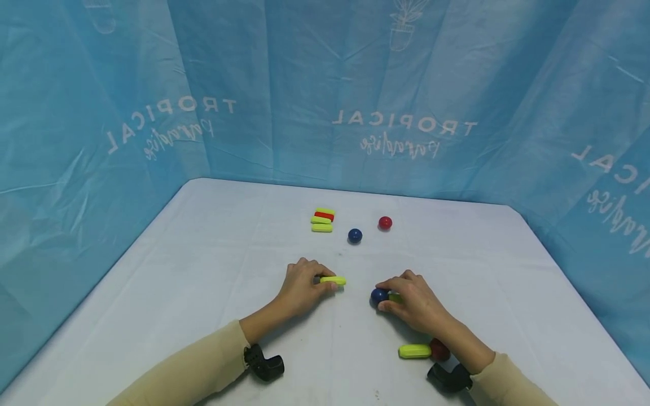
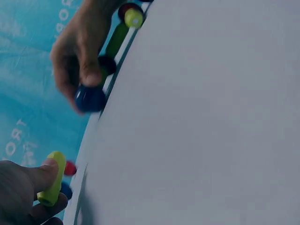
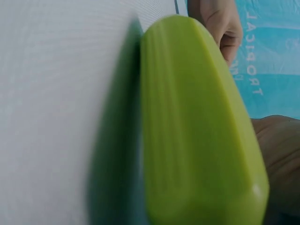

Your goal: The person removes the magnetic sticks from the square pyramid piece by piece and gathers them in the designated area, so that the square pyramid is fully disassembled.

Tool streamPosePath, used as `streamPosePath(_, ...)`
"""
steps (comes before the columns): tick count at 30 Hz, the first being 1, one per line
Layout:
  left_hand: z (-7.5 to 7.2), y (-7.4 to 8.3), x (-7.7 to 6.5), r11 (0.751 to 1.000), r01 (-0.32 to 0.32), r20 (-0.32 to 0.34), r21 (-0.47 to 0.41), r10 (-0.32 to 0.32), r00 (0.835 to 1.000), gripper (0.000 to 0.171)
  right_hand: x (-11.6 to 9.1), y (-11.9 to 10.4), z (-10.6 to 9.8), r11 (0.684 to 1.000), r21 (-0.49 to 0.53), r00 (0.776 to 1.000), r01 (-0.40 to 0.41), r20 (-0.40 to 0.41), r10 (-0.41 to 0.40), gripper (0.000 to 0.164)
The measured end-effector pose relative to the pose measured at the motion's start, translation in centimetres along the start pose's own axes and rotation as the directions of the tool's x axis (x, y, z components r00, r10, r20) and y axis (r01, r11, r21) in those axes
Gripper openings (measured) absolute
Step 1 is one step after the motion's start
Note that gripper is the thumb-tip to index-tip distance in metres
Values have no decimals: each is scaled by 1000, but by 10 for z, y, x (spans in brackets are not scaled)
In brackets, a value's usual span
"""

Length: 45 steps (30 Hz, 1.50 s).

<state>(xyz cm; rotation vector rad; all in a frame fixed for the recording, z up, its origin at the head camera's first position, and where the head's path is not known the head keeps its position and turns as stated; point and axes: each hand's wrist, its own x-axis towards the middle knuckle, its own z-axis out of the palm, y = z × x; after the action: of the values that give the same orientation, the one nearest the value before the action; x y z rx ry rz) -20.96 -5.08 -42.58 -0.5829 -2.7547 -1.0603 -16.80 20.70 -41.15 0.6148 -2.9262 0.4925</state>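
My left hand (image 1: 303,287) pinches a yellow-green ridged stick (image 1: 333,280) between thumb and fingers, just over the white table. That same stick (image 2: 52,178) shows upright in the left wrist view. To its right, my right hand (image 1: 413,301) grips a shiny blue ball (image 1: 378,297) with fingertips and thumb. A green piece (image 1: 395,298) shows behind the ball, partly hidden by the fingers. Under my right forearm lies another yellow-green stick (image 1: 413,351) against a dark red ball (image 1: 439,349). In the right wrist view a large green stick (image 3: 197,126) fills the foreground.
Farther back on the table (image 1: 244,225), several yellow-green sticks (image 1: 322,228) and a red stick (image 1: 325,216) lie in a row. A second blue ball (image 1: 355,235) and a bright red ball (image 1: 385,223) sit beside them. Blue printed curtains (image 1: 304,84) enclose the table.
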Motion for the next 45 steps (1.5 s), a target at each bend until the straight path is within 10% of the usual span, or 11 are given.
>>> streamPosePath(19,-54,-111,129,950,268,-102,160,-254,962,28,-2,1,0,999,31,1000,-12,-9,12,40)
streamPosePath(45,-44,-119,148,932,290,-60,219,-284,957,30,-23,30,-21,995,-72,998,-65,-16,64,42)
